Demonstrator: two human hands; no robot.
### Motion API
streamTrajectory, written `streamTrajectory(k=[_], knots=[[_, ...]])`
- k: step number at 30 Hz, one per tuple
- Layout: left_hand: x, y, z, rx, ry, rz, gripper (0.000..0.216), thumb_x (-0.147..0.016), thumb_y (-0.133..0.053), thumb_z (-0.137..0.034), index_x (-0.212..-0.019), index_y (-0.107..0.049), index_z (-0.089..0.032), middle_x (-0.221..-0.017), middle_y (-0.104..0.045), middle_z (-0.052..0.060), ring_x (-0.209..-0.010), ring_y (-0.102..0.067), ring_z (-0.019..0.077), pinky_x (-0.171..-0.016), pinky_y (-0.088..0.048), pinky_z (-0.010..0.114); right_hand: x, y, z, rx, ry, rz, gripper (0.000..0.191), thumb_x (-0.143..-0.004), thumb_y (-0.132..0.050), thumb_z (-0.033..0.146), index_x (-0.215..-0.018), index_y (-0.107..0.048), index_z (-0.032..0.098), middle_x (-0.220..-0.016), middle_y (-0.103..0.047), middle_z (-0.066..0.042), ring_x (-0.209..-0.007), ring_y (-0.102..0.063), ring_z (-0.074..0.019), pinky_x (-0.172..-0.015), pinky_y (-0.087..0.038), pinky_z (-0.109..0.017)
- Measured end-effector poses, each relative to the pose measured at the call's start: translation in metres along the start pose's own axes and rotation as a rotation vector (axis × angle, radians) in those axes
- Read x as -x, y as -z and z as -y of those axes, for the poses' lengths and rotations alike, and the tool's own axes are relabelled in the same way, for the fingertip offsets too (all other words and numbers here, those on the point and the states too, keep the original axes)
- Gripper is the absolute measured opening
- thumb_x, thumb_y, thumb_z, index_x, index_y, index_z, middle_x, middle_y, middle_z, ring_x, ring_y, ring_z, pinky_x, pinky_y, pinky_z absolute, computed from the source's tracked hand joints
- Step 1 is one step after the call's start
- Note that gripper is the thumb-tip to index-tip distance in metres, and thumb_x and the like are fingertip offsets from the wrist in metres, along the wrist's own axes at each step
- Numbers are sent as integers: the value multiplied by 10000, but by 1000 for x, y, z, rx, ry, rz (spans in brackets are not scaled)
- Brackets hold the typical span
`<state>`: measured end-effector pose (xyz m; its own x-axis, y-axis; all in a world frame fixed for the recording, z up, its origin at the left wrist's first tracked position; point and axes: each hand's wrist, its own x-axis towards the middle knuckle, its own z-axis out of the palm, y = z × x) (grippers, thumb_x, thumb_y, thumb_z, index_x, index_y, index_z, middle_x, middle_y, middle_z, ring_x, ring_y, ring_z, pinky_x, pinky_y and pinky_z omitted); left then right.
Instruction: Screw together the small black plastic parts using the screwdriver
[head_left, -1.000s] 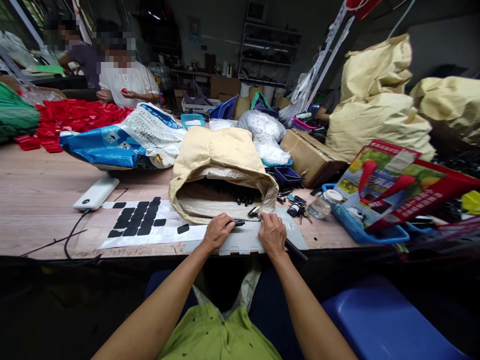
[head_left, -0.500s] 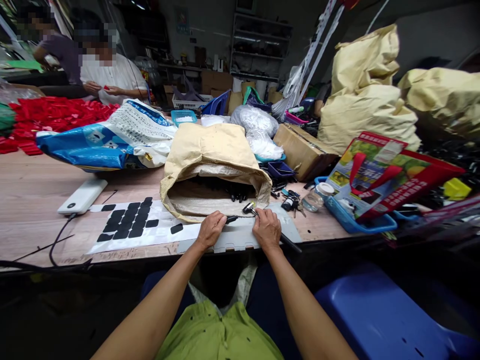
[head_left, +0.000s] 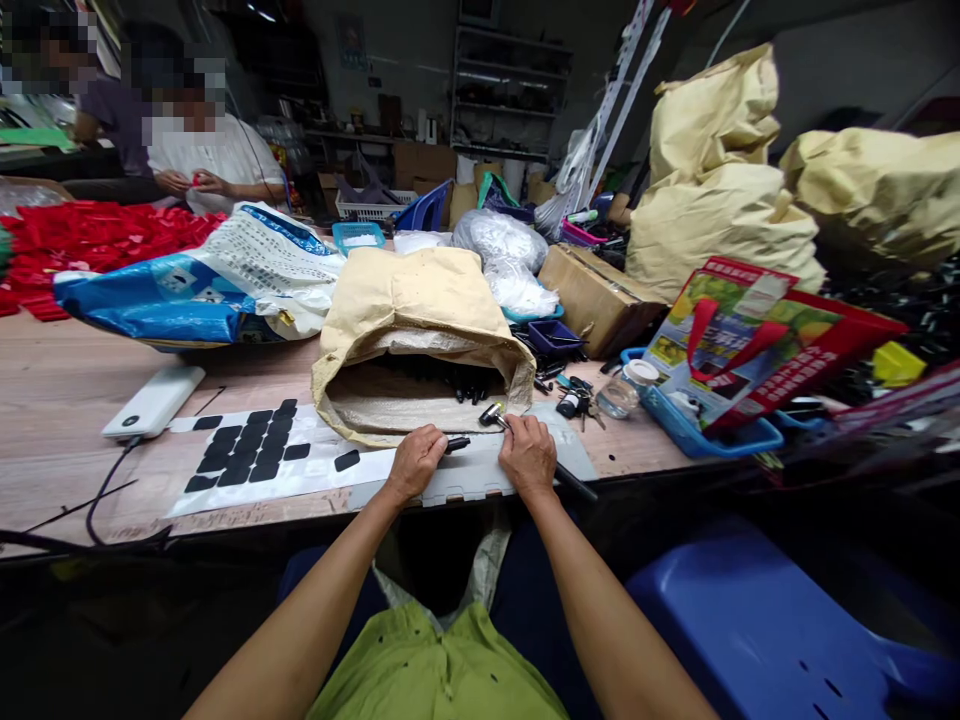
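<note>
My left hand [head_left: 417, 463] is closed around a small black pen-like piece [head_left: 457, 444], whose tip sticks out to the right. In my right hand [head_left: 528, 456] is a small hammer [head_left: 492, 414]; its metal head points up-left and the black handle runs out past the palm at lower right. Both hands are over a grey board [head_left: 465, 478] at the table's front edge. Just behind them lies a tan sack [head_left: 420, 290], its mouth facing me, with several black pieces [head_left: 469, 380] inside.
Left are a sheet with black stickers [head_left: 255, 445], a white power bank [head_left: 154, 402] with a cable, and a blue-white sack [head_left: 202, 285]. Right stand a jar [head_left: 622, 392], keys, a blue basket [head_left: 679, 425] with a red bag, and a box [head_left: 600, 295]. Two people sit far left.
The view has shifted slightly, so the table's things appear a little further left. Both hands keep their holds, and the black piece and hammer stay close together.
</note>
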<state>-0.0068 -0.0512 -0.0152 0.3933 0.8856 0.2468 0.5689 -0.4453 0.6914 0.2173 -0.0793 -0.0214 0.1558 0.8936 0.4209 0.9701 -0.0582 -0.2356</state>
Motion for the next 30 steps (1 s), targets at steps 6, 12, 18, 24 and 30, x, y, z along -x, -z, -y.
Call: streamTrajectory(k=[6, 12, 18, 24, 30], knots=[[52, 4, -49, 47, -145, 198, 371, -1035, -352, -388, -846, -627, -225, -893, -630, 76, -885, -589, 220, -840, -439, 358, 0, 0, 0, -4, -2, 5, 295, -922, -585, 202, -1203, -672, 231, -1040, -611, -73, -984, -480, -231, -795, -318, -326], [125, -42, -34, 43, 179, 400, 353, -1025, -373, -419, -947, -669, -243, -913, -699, 63, -877, -655, 218, -794, -456, 331, 0, -1, 0, -1, -8, 1, 301, -919, -586, 200, -1207, -665, 230, -1039, -609, -75, -986, -482, -235, -797, -324, -325], [137, -57, 8, -256, 557, 592, 287, -934, -522, -397, -1029, -713, -206, -1041, -747, 141, -1030, -696, 315, -851, -492, 386, 1, 1, 1, 1, -4, 2, 289, -927, -572, 197, -1199, -665, 222, -1035, -605, -80, -980, -480, -234, -801, -327, -324], [68, 2, -45, 157, 23, 707, 279, -921, -569, -400, -1117, -735, -292, -933, -763, 14, -830, -693, 197, -741, -490, 271, 1, 0, 1, 4, -7, -3, 294, -927, -568, 199, -1205, -663, 221, -1039, -605, -84, -986, -482, -239, -798, -327, -328], [-64, 21, -30, -223, 6, 97, 295, -902, -575, -210, -1158, -714, -257, -1046, -674, 62, -927, -630, 219, -801, -470, 302, 1, 0, 0, -6, -7, 1, 281, -930, -569, 205, -1192, -667, 224, -1040, -609, -82, -983, -483, -240, -794, -328, -326]])
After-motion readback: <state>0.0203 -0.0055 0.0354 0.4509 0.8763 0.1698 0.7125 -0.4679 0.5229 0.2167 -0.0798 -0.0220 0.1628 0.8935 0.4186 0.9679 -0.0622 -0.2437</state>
